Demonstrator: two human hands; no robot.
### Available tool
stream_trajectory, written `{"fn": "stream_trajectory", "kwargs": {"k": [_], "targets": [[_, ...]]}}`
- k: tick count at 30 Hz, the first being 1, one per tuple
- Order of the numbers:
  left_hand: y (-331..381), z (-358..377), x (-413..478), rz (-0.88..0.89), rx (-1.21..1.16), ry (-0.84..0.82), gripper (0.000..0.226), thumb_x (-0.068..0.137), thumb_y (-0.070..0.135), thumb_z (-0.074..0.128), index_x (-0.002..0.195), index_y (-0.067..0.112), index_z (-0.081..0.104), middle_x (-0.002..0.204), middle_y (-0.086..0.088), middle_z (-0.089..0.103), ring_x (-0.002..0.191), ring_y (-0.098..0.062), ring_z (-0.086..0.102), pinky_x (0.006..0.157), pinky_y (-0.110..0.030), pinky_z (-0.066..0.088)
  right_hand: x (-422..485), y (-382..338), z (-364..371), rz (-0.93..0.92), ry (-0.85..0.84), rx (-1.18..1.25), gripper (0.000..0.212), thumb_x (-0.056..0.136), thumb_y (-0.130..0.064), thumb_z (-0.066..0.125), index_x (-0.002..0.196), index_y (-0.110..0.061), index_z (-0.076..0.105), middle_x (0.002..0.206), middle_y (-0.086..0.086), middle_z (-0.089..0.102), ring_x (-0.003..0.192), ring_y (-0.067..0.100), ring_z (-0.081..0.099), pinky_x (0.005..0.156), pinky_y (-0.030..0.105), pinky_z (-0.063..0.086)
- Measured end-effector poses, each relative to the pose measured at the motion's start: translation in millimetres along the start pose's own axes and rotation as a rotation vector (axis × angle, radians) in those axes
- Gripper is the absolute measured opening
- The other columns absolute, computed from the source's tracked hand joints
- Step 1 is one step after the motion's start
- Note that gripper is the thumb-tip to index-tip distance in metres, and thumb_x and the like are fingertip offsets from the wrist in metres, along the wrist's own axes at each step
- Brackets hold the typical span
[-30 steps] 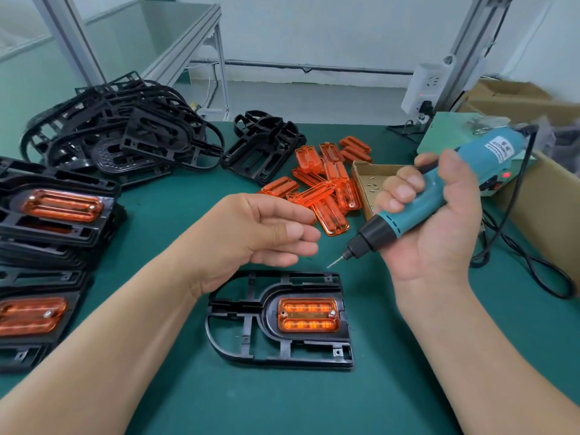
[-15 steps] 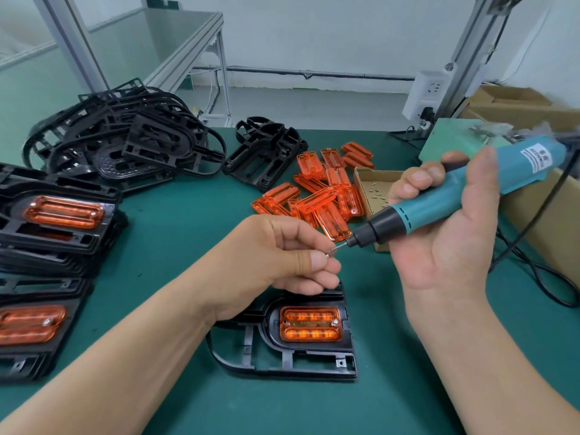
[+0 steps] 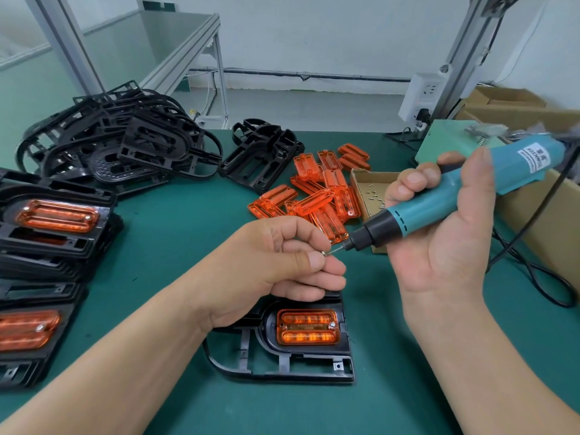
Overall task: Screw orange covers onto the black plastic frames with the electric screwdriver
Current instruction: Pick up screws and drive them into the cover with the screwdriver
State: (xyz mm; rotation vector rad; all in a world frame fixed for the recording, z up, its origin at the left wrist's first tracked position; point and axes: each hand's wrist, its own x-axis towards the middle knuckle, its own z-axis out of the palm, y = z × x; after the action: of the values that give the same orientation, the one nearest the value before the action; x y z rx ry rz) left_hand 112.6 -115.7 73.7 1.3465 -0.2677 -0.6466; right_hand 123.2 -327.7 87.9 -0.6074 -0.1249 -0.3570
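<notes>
Left hand (image 3: 276, 262) pinching what appears a screw (image 3: 324, 252) at the bit; right hand (image 3: 445, 233) gripping electric screwdriver (image 3: 455, 199) (above black plastic frame (image 3: 282, 368)).

A teal electric screwdriver (image 3: 455, 199), black at the nose and white on its label, and a silver screw (image 3: 324, 253) show over a dark green table mat (image 3: 175, 221). A translucent orange cover (image 3: 307, 327), ribbed in two bright bars, contrasts with its black plastic frame (image 3: 282, 368). The loose orange covers (image 3: 320, 196) match it, beside a brown cardboard box (image 3: 361, 180).
</notes>
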Motion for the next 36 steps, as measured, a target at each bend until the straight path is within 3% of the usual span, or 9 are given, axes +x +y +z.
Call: {"fn": "stream_trajectory", "kwargs": {"k": [14,18,26,30,36], "targets": [[-0.7,0.6,-0.9,0.021,0.089,-0.005,0.010,0.102,0.003,0.064,0.112,0.007,0.062,0.108,-0.017,0.079,0.102,-0.032,0.078,0.082,-0.031,0.065,-1.0,0.8,0.6,0.010,0.013,-0.026,0.024,0.109,-0.040,0.057,0.099,-0.017,0.056,0.079,-0.002,0.049,0.070,0.013,0.054,0.068,0.026,0.050],[-3.4,0.5,1.1,0.082,0.171,0.070,0.011,0.101,0.002,0.066,0.110,0.006,0.064,0.103,-0.014,0.080,0.099,-0.029,0.079,0.085,-0.036,0.065,0.2,1.3,0.9,0.017,0.036,-0.048,0.026,0.109,-0.042,0.055,0.099,-0.018,0.054,0.078,-0.002,0.049,0.069,0.013,0.053,0.068,0.026,0.049],[-12.5,1.7,4.1,0.173,0.301,0.185,0.011,0.099,0.001,0.069,0.102,0.012,0.069,0.097,-0.008,0.081,0.095,-0.024,0.080,0.084,-0.027,0.062,1.6,4.3,0.3,0.022,0.097,-0.088,0.030,0.106,-0.045,0.058,0.101,-0.016,0.053,0.079,-0.001,0.051,0.070,0.014,0.055,0.070,0.026,0.050],[-10.6,-0.3,4.3,0.167,0.286,0.145,0.011,0.101,0.000,0.066,0.104,0.010,0.069,0.099,-0.009,0.081,0.096,-0.025,0.080,0.082,-0.025,0.062,2.3,2.8,-0.9,0.036,0.049,-0.062,0.028,0.108,-0.044,0.057,0.101,-0.017,0.053,0.079,-0.002,0.049,0.070,0.013,0.053,0.069,0.026,0.048],[-3.6,-1.4,1.4,0.108,0.196,0.033,0.008,0.102,0.002,0.064,0.108,0.007,0.066,0.105,-0.015,0.080,0.100,-0.031,0.079,0.087,-0.038,0.064,0.4,-0.9,1.3,0.036,-0.040,-0.039,0.027,0.111,-0.041,0.048,0.099,-0.019,0.054,0.078,-0.004,0.046,0.068,0.011,0.049,0.067,0.024,0.046]]}}
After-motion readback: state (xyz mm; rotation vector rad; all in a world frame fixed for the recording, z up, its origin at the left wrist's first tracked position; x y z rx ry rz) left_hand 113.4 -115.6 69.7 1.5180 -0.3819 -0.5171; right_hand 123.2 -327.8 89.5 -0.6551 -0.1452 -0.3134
